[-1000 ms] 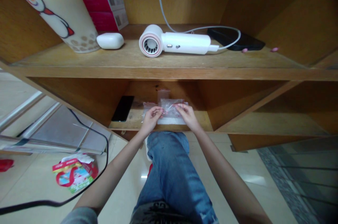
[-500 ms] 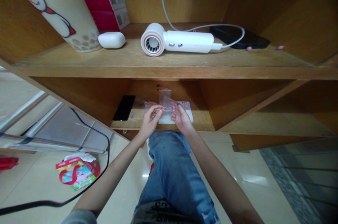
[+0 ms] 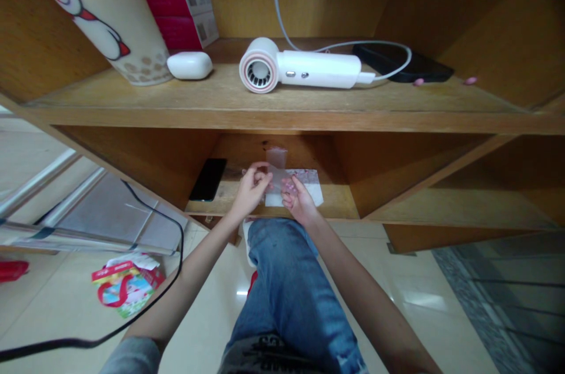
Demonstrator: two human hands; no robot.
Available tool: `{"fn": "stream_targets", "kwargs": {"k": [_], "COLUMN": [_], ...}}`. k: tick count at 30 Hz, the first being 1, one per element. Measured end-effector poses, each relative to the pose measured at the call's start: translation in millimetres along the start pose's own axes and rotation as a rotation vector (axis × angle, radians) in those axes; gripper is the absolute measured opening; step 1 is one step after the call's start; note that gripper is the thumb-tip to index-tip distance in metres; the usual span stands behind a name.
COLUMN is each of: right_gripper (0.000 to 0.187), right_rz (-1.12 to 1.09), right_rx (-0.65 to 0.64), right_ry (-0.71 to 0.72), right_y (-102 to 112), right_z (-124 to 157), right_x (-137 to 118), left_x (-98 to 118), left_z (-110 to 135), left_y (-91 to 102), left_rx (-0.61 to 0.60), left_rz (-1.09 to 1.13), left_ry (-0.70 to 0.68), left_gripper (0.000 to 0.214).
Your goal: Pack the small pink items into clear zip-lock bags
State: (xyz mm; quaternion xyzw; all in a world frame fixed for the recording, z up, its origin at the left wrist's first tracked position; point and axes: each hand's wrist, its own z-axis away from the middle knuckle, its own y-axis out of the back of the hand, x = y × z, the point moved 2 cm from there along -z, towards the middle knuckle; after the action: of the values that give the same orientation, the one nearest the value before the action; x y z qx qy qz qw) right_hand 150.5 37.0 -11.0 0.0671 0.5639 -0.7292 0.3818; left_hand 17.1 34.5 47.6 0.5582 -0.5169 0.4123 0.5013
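The person sits in front of a wooden shelf unit and works with both hands on its lower shelf (image 3: 335, 203). The left hand (image 3: 251, 189) has the fingers curled and pressed together, and they seem to pinch the edge of a small clear plastic bag (image 3: 277, 179). This bag stands up between the two hands, and its top reaches above them. The right hand (image 3: 300, 200) is just beside the bag, with the fingers bent over a flat sheet with pink print and a white part (image 3: 304, 186). I cannot tell if this hand pinches something or only touches the sheet.

A black smartphone (image 3: 207, 180) lies on the same shelf, left of the hands. On the shelf above are a white hair dryer (image 3: 318, 68) with its cable, a white earbud case (image 3: 189, 65) and a dark phone (image 3: 401, 65).

The step in hand seems to be the handling of this small bag above the sheet. In my judgement, the next move calls for a firm hold on the thin bag edge, because the clear plastic is light and can slip from the fingers.
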Motion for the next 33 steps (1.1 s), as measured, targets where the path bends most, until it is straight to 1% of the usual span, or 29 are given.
{"fn": "stream_targets", "kwargs": {"k": [3, 7, 11, 16, 21, 25, 27, 29, 31, 33], "right_gripper": [0.026, 0.027, 0.029, 0.031, 0.023, 0.022, 0.026, 0.03, 0.037, 0.045], "right_rz": [-0.026, -0.059, -0.095, -0.137, -0.151, -0.148, -0.101, 0.018, 0.227, 0.538], "right_rx": [-0.034, -0.064, -0.088, -0.042, -0.009, 0.07, 0.112, 0.149, 0.205, 0.309], "right_ry": [-0.038, -0.056, -0.033, -0.009, -0.037, -0.034, 0.005, 0.098, 0.243, 0.426], "right_y": [0, 1, 1, 0, 3, 6, 9, 14, 23, 33], "right_z": [1, 0, 0, -2, -5, -6, -7, -9, -11, -14], "right_x": [1, 1, 2, 3, 3, 0, -2, -8, -17, -30], "left_x": [2, 6, 7, 8, 11, 11, 11, 12, 12, 11], "left_z": [-8, -9, -9, -10, -11, -11, -10, -10, -10, -10], "left_y": [1.1, 0.8, -1.9, -5.5, -6.6, -6.0, -5.0, -3.4, -1.6, 0.1], "left_rx": [-0.034, -0.052, -0.05, -0.03, 0.003, 0.034, 0.067, 0.112, 0.158, 0.197], "left_rz": [-0.041, -0.066, -0.059, -0.055, -0.09, -0.097, -0.106, -0.123, -0.146, -0.183], "left_ry": [-0.017, -0.042, -0.067, -0.113, -0.14, -0.156, -0.167, -0.176, -0.183, -0.192], "left_gripper": [0.021, 0.023, 0.025, 0.024, 0.024, 0.018, 0.015, 0.014, 0.014, 0.015]}}
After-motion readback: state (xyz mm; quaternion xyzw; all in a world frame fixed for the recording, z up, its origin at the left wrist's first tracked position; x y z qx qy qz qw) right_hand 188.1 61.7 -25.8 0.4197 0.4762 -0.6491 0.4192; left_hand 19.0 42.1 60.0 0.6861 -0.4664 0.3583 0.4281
